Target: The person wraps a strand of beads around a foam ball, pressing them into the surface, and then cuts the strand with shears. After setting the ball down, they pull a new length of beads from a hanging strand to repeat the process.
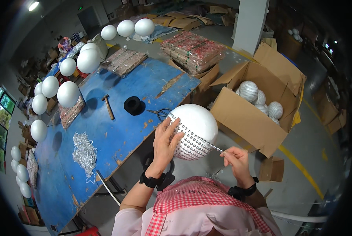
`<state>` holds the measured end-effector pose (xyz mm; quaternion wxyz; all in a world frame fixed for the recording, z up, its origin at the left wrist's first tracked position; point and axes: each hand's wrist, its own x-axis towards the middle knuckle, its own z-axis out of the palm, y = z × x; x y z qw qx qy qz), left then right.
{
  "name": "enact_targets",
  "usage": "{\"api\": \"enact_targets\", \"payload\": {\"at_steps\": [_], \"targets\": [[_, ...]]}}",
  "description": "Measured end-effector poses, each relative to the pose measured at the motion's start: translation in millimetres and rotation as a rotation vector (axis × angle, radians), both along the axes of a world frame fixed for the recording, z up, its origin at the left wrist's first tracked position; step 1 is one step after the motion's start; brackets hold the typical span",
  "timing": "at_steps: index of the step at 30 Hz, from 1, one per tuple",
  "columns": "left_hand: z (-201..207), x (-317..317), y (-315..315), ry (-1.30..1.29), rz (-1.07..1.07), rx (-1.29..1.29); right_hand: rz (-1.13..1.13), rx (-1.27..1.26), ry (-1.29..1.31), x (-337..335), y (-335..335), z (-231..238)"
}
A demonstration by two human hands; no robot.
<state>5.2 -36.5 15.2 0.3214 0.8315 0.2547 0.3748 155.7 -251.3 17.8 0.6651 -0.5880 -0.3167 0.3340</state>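
Observation:
A large white ball [196, 121] sits in front of me beside the table edge, its lower part wrapped in rows of silver beads. My left hand [166, 142] holds the ball's left side, thumb and fingers spread over its surface and the upper bead rows. In a pinch, my right hand [237, 162] grips a silver bead strand [213, 146] that runs taut from the ball's right side. What supports the ball from below is hidden. Scissors with dark handles [162, 113] lie on the table just beyond my left hand.
The worn blue table [123, 137] carries a heap of silver bead strands [84, 151], a hammer [108, 107] and a black spool [133, 105]. Plain white balls [68, 94] stand raised along its far left side. To the right, an open cardboard box [249, 122] holds several beaded balls [248, 91].

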Motion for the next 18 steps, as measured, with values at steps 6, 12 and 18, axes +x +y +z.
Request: {"api": "enact_targets", "payload": {"at_steps": [6, 12, 18], "targets": [[-2, -1, 1, -0.005, 0.003, -0.008, -0.003, 0.034, 0.086, 6, 1, -10], [-1, -1, 4, -0.021, 0.009, -0.055, 0.092, -0.062, 0.138, 8, 7, -24], [-4, -4, 12, 0.055, -0.053, -0.118, 0.122, -0.151, 0.046, 14, 19, -47]]}}
